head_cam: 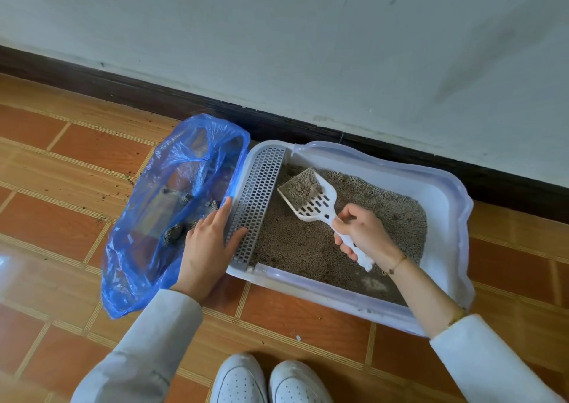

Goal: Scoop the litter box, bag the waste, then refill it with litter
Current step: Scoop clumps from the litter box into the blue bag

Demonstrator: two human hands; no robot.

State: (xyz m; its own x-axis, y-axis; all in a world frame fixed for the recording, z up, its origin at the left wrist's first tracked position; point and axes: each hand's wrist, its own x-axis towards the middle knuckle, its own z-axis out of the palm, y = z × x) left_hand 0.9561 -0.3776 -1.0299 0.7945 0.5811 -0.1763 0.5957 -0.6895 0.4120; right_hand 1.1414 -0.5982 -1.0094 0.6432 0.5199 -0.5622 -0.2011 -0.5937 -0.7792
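Evidently unlabelled scoop [311,198], blue bag [147,218]

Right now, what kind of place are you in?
Probably a room in a home, in a spot by the wall where a cat's toilet is kept. A litter box full of litter sits on a tiled floor against a dark skirting board, beside a blue waste bag.

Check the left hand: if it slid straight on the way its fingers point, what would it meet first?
Probably the blue bag; the left hand points up-frame along its rim beside the grey grate. Depth is unclear.
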